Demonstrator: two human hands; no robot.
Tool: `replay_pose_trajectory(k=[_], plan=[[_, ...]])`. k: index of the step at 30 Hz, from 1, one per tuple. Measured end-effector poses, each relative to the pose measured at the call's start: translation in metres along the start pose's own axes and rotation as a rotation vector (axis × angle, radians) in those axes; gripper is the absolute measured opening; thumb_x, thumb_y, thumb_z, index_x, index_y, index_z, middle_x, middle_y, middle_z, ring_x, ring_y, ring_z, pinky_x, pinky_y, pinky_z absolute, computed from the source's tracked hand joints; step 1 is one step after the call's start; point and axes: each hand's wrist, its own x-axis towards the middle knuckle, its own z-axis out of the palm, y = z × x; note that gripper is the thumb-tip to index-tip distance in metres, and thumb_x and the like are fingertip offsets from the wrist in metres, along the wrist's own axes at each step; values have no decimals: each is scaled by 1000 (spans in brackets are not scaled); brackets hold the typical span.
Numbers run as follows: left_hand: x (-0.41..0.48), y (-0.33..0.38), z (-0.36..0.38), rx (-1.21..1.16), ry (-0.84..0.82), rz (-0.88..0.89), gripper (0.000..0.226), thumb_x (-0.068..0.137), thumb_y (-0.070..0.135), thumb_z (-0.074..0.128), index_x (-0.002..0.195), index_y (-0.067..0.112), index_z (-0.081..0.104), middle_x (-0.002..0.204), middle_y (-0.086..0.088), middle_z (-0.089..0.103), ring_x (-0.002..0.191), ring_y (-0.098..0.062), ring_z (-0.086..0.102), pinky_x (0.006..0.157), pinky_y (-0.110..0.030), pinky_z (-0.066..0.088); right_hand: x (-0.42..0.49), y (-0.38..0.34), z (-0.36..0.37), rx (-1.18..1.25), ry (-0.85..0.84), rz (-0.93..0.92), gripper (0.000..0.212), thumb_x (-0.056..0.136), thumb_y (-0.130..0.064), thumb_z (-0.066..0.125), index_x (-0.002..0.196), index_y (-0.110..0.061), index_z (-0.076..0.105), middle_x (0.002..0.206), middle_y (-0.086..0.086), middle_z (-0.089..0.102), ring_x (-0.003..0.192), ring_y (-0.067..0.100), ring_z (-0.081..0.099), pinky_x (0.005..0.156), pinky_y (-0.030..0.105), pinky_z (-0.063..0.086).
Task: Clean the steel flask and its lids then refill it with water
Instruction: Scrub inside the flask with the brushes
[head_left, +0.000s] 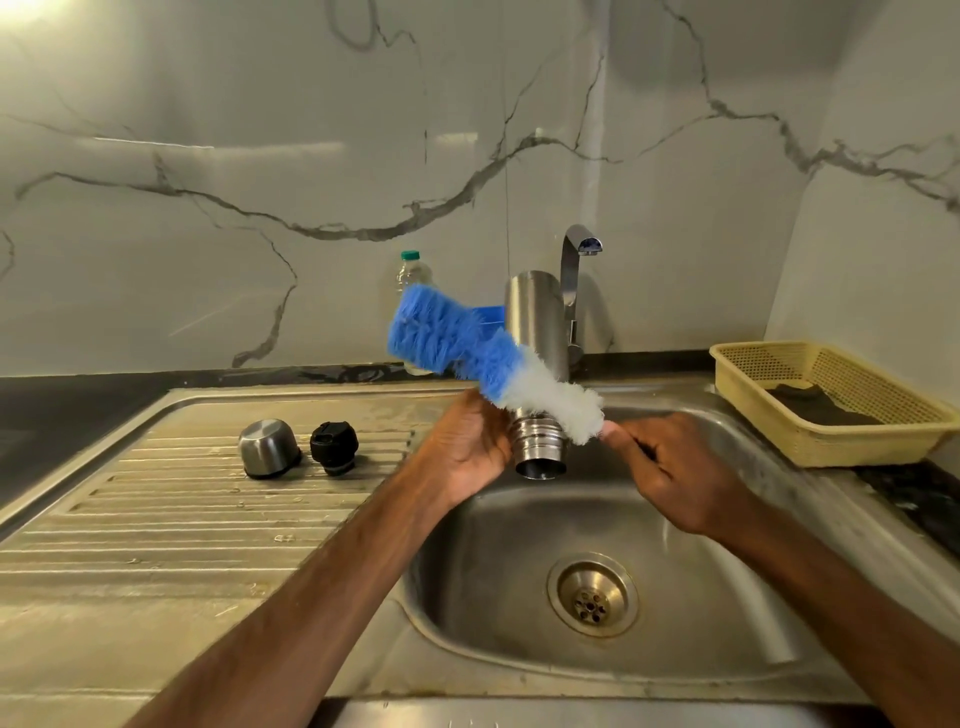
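Flask: the steel flask (535, 322) hung mouth-down over the sink (488, 582), left hand (467, 447) curled round its neck.
Brush: right hand (675, 473) pinched the brush (457, 338) by its handle, bristles across the flask.
Advice: long, steady strokes looked wise.

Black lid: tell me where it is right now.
In the head view the black lid sits on the ribbed draining board, left of the sink basin, just right of the steel cap and left of the left hand gripping the flask.
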Motion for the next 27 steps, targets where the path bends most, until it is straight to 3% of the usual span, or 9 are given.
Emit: replay_pose_trajectory(k=[2, 5, 10, 14, 17, 21, 24, 27], plan=[[0, -1, 2, 56, 12, -35, 79, 59, 19, 95, 128, 4, 61, 115, -14, 73, 101, -27, 72, 83, -40, 63, 5, 6, -3, -44, 44, 59, 46, 95, -53, 35, 61, -26, 52, 50, -6, 47, 49, 11, 46, 47, 18, 33], [-2, -4, 8, 96, 58, -53, 59, 78, 17, 77, 132, 4, 57, 114, -13, 73, 105, -28, 70, 82, -38, 63, 4, 11, -5, -47, 81, 80, 46, 98, -49, 37, 61, -24, 51, 52, -5, 48, 51, 11, 47, 48, 19, 33], [-1, -2, -1, 188, -38, 11, 71, 54, 24, 97, 116, 8, 68, 110, -9, 75, 98, -22, 73, 84, -36, 62, -1, 9, -3, -36, 11, 5, 47, 98, -49, 38, 62, -24, 54, 50, -4, 46, 52, 16, 48, 47, 19, 32], [0, -4, 4, 261, -68, -36, 68, 66, 30, 92, 125, 8, 67, 122, -12, 70, 112, -27, 67, 102, -46, 53, 5, 18, -2, -14, 113, 92, 50, 101, -52, 36, 60, -24, 47, 52, -3, 45, 48, 11, 41, 49, 26, 31], [-2, -6, 8, 243, -66, -49, 36, 73, 21, 80, 108, 14, 77, 111, -7, 74, 100, -22, 72, 89, -38, 61, 2, 16, -2, -34, 97, 15, 48, 103, -53, 35, 62, -30, 45, 51, -5, 43, 48, 13, 43, 48, 22, 30], [-6, -5, 11, 293, -94, -58, 43, 89, 17, 70, 130, 8, 63, 113, -6, 73, 102, -21, 70, 93, -38, 57, 9, 20, -9, -23, 191, 103, 48, 101, -45, 38, 58, -25, 44, 49, -7, 40, 47, 11, 44, 46, 18, 28], [-8, -7, 13, 279, -114, -69, 26, 93, 11, 63, 120, 8, 66, 106, -7, 75, 97, -22, 71, 88, -36, 59, 9, 15, -9, 0, 214, 85, 45, 100, -41, 39, 58, -27, 44, 49, -9, 40, 48, 7, 47, 48, 16, 34], [-8, -7, 15, 390, -102, -44, 45, 83, 15, 69, 128, 11, 63, 111, -7, 74, 101, -22, 69, 93, -40, 57, 6, 14, -11, -42, 196, 32, 41, 100, -40, 41, 60, -33, 44, 49, -11, 41, 52, 6, 51, 49, 14, 35]])
